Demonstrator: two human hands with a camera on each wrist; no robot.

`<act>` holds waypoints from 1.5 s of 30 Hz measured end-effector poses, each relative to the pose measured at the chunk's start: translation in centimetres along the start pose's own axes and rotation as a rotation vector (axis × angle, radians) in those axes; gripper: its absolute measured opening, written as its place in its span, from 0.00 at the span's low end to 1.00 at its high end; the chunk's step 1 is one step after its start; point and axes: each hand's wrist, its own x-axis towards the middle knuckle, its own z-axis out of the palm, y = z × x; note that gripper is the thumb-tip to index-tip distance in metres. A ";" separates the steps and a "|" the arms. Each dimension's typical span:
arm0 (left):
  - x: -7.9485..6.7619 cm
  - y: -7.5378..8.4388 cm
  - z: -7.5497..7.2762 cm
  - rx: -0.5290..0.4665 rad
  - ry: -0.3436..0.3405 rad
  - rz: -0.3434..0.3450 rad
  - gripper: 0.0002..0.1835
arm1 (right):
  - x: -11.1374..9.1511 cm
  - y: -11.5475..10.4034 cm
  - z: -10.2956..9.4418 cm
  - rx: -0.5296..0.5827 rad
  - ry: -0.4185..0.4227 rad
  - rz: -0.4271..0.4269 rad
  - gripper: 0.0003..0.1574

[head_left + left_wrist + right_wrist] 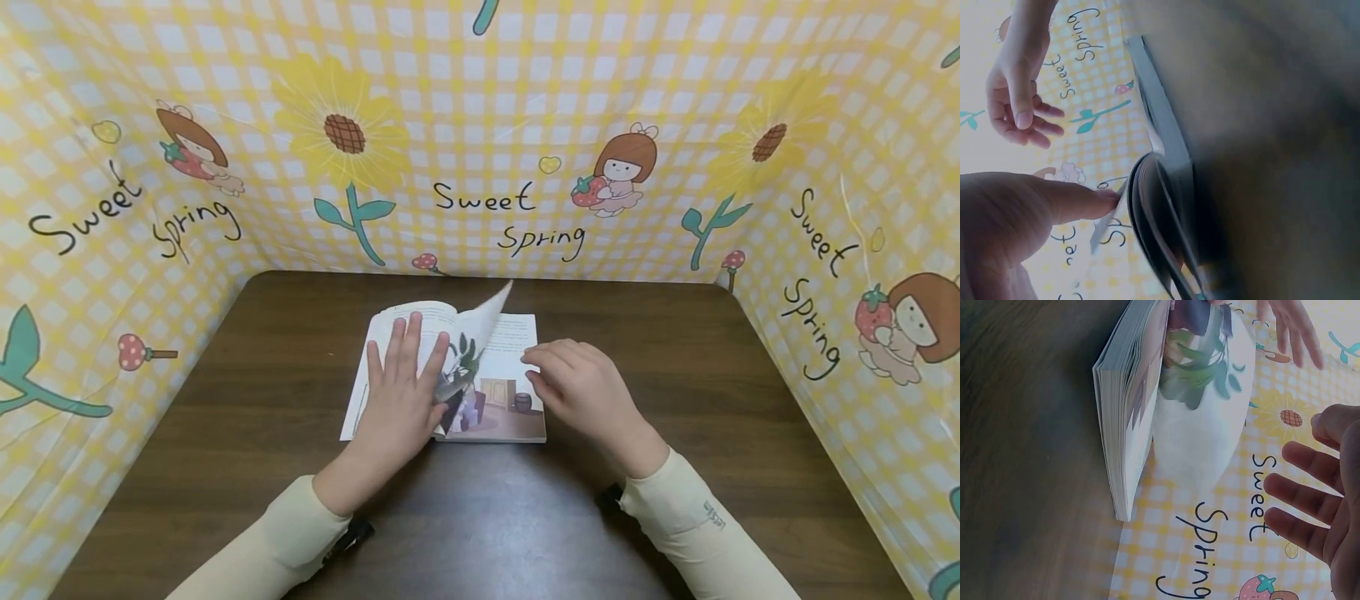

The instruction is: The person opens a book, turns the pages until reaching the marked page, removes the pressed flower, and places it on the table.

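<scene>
An open book with printed text and a coloured room picture lies on the table. One page stands up from its middle, tilted to the right. My left hand rests on the left-hand pages, fingers straight and spread. In the left wrist view, its thumb reaches the base of the raised page. By the book's right edge hovers my right hand, its fingers loosely bent and holding nothing. The right wrist view shows those fingers apart from the raised page, which bears a green plant picture.
The dark brown wooden table reaches around the book on all sides. Yellow checked cloth with sunflowers and "Sweet Spring" lettering rises behind the table and along both sides. Both forearms wear pale sleeves, with a black strap showing at the left wrist.
</scene>
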 end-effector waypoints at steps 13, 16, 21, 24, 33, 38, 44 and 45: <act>0.0 -0.9 -0.4 -0.044 -0.167 0.137 0.54 | -0.3 0.3 0.2 -0.038 -0.092 0.037 0.15; -0.1 -1.1 -0.5 -0.084 -0.217 0.160 0.49 | -0.3 0.4 0.3 -0.047 -0.133 0.043 0.16; -0.1 -1.4 -0.3 -0.150 -0.299 0.128 0.44 | -0.4 0.4 0.5 -0.050 -0.205 0.071 0.18; -0.1 -1.4 -0.3 -0.183 -0.339 0.092 0.41 | -0.5 0.4 0.6 -0.046 -0.246 0.088 0.19; 0.1 -2.0 -0.1 -0.276 -0.473 0.024 0.43 | -0.8 0.6 1.0 -0.046 -0.333 0.116 0.22; 0.1 -2.5 0.0 -0.308 -0.544 -0.015 0.45 | -1.0 0.7 1.1 -0.035 -0.455 0.157 0.25; 0.1 -3.0 0.4 -0.330 -0.580 -0.036 0.46 | -1.5 0.7 1.2 -0.003 -0.608 0.174 0.32; 0.1 -3.0 0.4 -0.332 -0.581 -0.034 0.45 | -1.5 0.7 1.3 0.005 -0.624 0.174 0.33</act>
